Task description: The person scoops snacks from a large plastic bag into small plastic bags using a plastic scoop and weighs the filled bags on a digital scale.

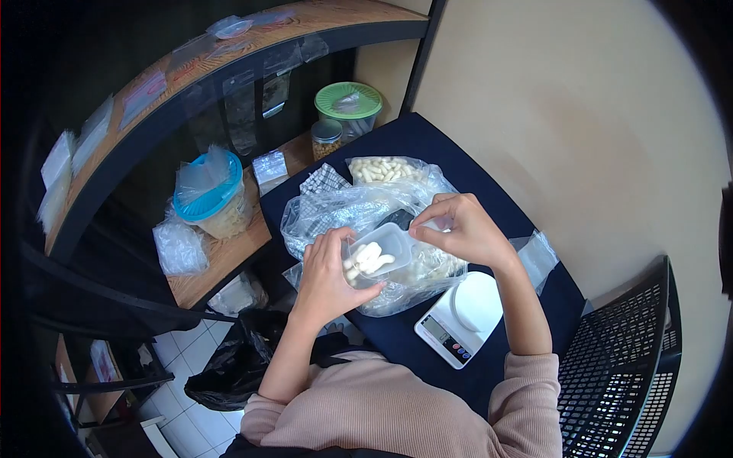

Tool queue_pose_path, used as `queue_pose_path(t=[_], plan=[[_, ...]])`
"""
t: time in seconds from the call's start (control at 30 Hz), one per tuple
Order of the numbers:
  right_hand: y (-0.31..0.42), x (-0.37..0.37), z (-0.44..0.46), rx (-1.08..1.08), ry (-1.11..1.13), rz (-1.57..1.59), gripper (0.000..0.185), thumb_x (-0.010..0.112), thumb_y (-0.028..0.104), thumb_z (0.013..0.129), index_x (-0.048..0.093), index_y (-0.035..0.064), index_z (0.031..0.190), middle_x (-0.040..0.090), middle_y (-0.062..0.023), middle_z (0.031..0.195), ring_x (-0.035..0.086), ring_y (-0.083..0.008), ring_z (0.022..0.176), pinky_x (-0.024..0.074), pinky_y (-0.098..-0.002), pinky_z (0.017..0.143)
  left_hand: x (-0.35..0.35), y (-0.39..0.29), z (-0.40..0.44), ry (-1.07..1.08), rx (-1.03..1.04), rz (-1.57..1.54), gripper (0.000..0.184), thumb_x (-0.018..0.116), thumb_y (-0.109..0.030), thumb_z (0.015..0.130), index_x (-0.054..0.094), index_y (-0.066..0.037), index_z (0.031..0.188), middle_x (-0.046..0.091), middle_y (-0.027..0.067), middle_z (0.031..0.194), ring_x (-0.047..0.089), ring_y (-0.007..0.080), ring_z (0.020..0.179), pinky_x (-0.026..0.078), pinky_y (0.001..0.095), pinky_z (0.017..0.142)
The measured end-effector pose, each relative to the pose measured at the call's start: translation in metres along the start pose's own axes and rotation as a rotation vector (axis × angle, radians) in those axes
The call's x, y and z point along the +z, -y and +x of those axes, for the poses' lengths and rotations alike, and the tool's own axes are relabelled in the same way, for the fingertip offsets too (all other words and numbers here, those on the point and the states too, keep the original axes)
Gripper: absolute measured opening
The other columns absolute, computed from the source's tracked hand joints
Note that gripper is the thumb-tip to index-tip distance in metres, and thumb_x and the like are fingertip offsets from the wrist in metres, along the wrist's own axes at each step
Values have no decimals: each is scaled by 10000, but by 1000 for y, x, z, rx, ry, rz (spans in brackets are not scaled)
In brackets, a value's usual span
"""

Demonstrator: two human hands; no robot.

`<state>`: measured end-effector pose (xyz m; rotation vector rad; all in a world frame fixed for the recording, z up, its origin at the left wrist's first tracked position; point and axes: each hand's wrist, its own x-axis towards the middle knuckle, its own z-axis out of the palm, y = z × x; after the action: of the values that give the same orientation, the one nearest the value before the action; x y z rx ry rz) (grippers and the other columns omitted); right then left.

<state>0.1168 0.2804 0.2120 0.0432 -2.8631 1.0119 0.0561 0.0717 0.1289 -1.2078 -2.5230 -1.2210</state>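
My left hand (327,278) is wrapped round a small clear plastic container (393,243), which is tilted. Several white, finger-shaped pieces (369,259) lie in its left end. My right hand (467,230) is at the container's far right edge, thumb and fingertips pinched together; what they hold, if anything, is hidden. Under and behind the container spreads a large clear plastic bag (328,210) with pale pieces inside. Beyond it lies another bag of white finger-shaped pieces (385,169). A white digital kitchen scale (475,301) sits to the right, below my right forearm.
The dark-covered table (527,336) meets a wall. A black plastic crate (618,366) stands at the right. Beside the table, a wooden shelf (221,267) bears a blue-lidded tub (217,195), a jar (327,141) and a green-lidded tub (349,103). A black bag (237,359) hangs at lower left.
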Motion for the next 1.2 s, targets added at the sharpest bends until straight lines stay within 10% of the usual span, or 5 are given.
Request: queue_pose_path(t=[0.57,0.67,0.8,1.1,1.2], plan=[[-19,-8,-3,124,-124,180,201,651,196,705,688,28,809,645,-129,758,591,-175,699,451,-276,681,4,6,0,-87,-15,-92,778,793,-323,508,392,-31,1107,505,131,987,482,261,974,345,384,860],[-40,-7,-3,237,-110,444,212,639,188,713,681,11,820,650,-101,765,587,-143,717,449,-266,707,12,27,-4,-140,-47,-397,781,788,-322,510,388,-37,1117,491,104,1004,487,215,964,380,342,838],[-60,-2,-5,309,-123,371,199,637,172,724,674,0,816,650,-81,760,595,-135,746,451,-256,743,-3,23,-11,-210,-211,-1609,869,739,-461,483,350,-41,1136,420,54,973,418,164,887,354,271,798],[-88,62,9,193,152,81,189,661,205,648,693,72,778,642,-116,767,609,-235,776,451,-330,752,-5,26,-11,61,147,-1765,955,718,-545,428,348,-14,1130,423,65,904,419,183,862,321,270,796],[-75,77,6,120,144,-289,209,683,225,631,693,95,795,605,-102,864,573,-251,867,386,-371,810,-12,16,-5,-21,59,-1385,893,782,-399,437,348,-36,1128,434,64,924,409,140,855,314,257,785]])
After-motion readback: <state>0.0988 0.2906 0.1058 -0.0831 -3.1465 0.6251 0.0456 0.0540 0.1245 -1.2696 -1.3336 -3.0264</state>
